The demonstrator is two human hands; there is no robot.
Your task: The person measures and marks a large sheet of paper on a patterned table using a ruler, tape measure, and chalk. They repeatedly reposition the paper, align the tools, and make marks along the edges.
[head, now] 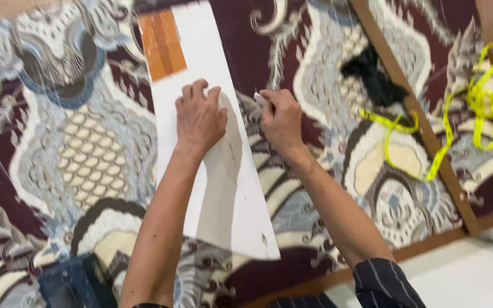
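On patterned cloth, a long white board is lying; left hand is pressing flat on it, fingers spread, gripping nothing. Right hand is pinching white chalk at the board's right edge. No finished line is showing, so marking looks barely begun. Orange label is sitting at the board's far end; yellow tape is lying well apart.

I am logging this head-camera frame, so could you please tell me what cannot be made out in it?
- Small white piece in the right hand: mostly covered by the fingers; its kind is unclear.
- White paper pattern: the part under the left hand is hidden.
- Black object beside the yellow tape measure: blurred, unidentifiable.
- Patterned fabric: cut off by the frame edges.
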